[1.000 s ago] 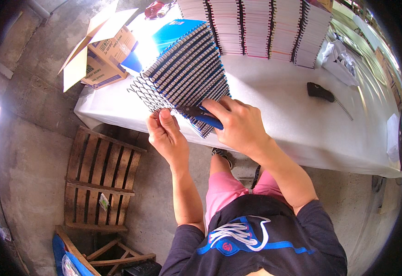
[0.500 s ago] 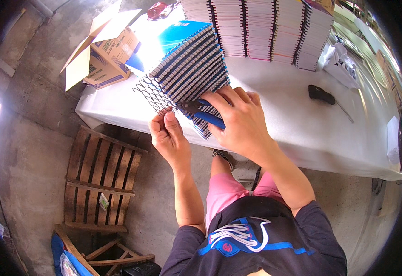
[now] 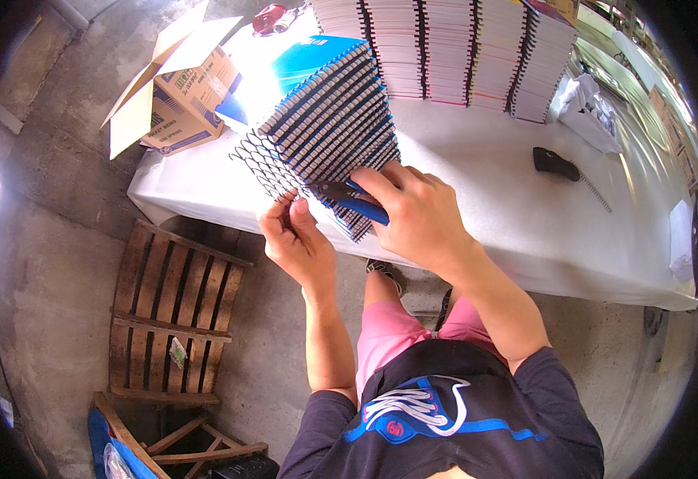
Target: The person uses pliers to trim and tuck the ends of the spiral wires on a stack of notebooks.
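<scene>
A stack of spiral-bound notebooks point(image 3: 329, 108) with a blue cover on top stands at the front of the table, its coil spines facing me. Loose ends of black spiral coils point(image 3: 265, 164) stick out at its left side. My left hand point(image 3: 301, 239) pinches one coil end low at the stack's near left corner. In my right hand point(image 3: 425, 211) is a pair of cutting pliers point(image 3: 369, 210) with blue handles. Their dark jaws lie against the lower coils, just right of my left fingertips. Whether the jaws are closed on wire is too small to tell.
Taller stacks of bound books point(image 3: 444, 52) stand behind. An open cardboard box point(image 3: 181, 108) sits at the left. On the white tablecloth point(image 3: 476, 176), a black object point(image 3: 556, 162) with a loose coil and a crumpled white bag point(image 3: 588, 112) lie right. A wooden pallet point(image 3: 173, 319) is below left.
My right hand and the pliers have shifted slightly down, with the fingers curled closer round the handles. My left thumb has moved a little; the pinch stays at the coil ends.
</scene>
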